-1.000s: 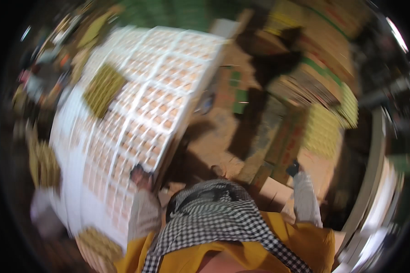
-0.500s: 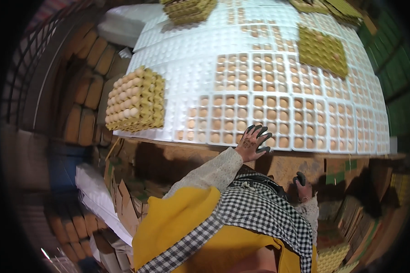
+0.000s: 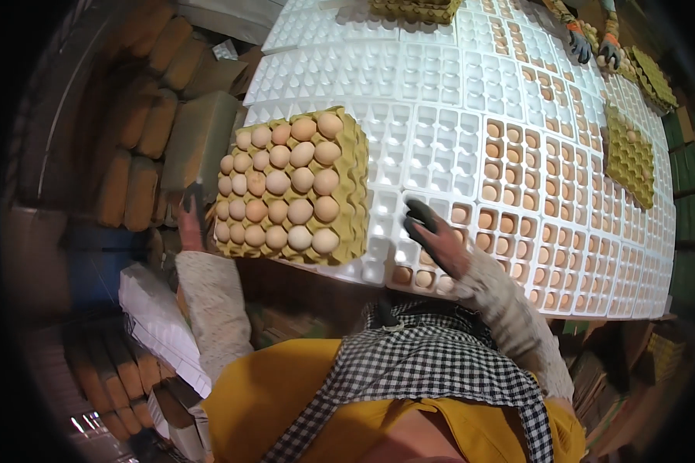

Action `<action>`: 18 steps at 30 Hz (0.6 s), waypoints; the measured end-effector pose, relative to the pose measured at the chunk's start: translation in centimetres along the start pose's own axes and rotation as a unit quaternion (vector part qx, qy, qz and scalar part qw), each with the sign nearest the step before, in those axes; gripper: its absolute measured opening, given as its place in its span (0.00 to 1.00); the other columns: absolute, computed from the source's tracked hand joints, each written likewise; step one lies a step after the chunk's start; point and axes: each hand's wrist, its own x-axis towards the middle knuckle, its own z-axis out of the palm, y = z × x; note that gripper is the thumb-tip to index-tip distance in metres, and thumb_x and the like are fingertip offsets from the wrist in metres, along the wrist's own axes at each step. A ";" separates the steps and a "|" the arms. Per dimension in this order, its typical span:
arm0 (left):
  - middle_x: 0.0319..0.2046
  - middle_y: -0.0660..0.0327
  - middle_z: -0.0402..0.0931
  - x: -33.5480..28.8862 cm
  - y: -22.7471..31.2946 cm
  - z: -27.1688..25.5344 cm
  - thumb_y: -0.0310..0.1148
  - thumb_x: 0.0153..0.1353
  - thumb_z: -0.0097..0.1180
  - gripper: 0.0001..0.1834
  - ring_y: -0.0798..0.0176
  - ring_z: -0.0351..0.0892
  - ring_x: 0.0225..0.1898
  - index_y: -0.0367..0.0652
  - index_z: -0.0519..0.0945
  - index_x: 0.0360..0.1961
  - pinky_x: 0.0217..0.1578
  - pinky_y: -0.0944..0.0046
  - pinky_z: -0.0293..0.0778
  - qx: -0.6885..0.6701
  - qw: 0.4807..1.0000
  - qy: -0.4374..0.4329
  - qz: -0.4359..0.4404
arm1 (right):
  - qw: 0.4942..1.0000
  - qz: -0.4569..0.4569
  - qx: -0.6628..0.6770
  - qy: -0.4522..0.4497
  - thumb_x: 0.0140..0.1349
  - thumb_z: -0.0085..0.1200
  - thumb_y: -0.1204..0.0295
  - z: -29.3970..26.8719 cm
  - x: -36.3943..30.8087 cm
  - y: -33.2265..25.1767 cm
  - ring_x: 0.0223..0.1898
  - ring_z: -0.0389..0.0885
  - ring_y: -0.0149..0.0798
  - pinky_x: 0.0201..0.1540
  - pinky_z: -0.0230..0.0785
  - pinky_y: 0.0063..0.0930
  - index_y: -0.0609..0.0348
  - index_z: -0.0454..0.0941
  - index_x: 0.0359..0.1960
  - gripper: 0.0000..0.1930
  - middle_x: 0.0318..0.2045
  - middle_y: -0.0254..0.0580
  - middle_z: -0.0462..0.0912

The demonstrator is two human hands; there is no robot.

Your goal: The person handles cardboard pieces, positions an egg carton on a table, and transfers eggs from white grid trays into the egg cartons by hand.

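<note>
The right hand [image 3: 434,238], dark-tipped fingers spread apart, hovers low over a partly filled white foam tray [image 3: 398,248]; whether a fingertip touches it, I cannot tell. Between nine and ten o'clock from that hand, a stack of yellow egg trays [image 3: 279,182], topped with rows of brown eggs, rests on the white trays' near edge, standing between both hands and hiding the cells beneath. At the stack's eight to nine o'clock, the left hand [image 3: 192,218] is open, fingers extended, just beside its side. Out from the right hand, filled white trays [image 3: 510,166] spread toward one to four o'clock; a yellow tray [image 3: 629,158] lies across some at two, a co-worker's gloved hands [image 3: 579,42] reach in at one, and another yellow stack [image 3: 413,11] sits at twelve. Brown bundles [image 3: 141,185] line the ten o'clock side, beyond the left hand.
</note>
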 end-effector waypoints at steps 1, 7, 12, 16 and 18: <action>0.52 0.56 0.70 0.1 7.7 9.9 0.38 0.66 0.45 0.24 0.62 0.72 0.49 0.36 0.64 0.58 0.50 0.64 0.69 -0.320 0.932 -0.157 -0.060 | 0.995 0.015 -0.035 0.095 0.61 0.50 0.57 0.3 2.9 -0.6 0.54 0.70 0.38 0.55 0.64 0.29 0.68 0.59 0.60 0.32 0.51 0.54 0.72; 0.51 0.57 0.70 6.2 -3.0 9.6 0.38 0.65 0.45 0.23 0.62 0.72 0.49 0.36 0.64 0.58 0.50 0.64 0.69 -0.103 0.981 -0.112 -0.120 | 0.958 0.030 0.236 0.162 0.64 0.44 0.50 11.3 16.8 9.1 0.60 0.60 0.50 0.61 0.54 0.34 0.71 0.43 0.64 0.40 0.63 0.64 0.50; 0.51 0.57 0.71 6.5 -4.4 10.2 0.38 0.65 0.46 0.23 0.62 0.72 0.49 0.36 0.65 0.58 0.50 0.64 0.69 -0.026 0.988 -0.099 -0.116 | 0.783 -0.019 0.622 0.025 0.67 0.44 0.64 11.4 16.1 6.0 0.42 0.77 0.35 0.40 0.77 0.35 0.51 0.60 0.59 0.20 0.49 0.40 0.73; 0.51 0.57 0.71 5.6 -3.9 10.7 0.38 0.65 0.46 0.23 0.62 0.72 0.49 0.36 0.65 0.58 0.50 0.64 0.68 0.009 0.990 -0.096 -0.105 | 0.755 -0.053 0.653 -0.018 0.67 0.44 0.64 10.7 16.0 6.1 0.42 0.77 0.35 0.41 0.76 0.35 0.52 0.61 0.58 0.20 0.49 0.40 0.73; 0.50 0.57 0.71 4.8 -3.5 10.5 0.37 0.65 0.46 0.23 0.62 0.72 0.49 0.36 0.65 0.58 0.50 0.65 0.68 0.019 0.990 -0.090 -0.103 | 0.777 -0.048 0.628 -0.004 0.67 0.44 0.64 9.7 15.4 5.9 0.43 0.76 0.35 0.41 0.76 0.34 0.53 0.61 0.58 0.20 0.49 0.40 0.74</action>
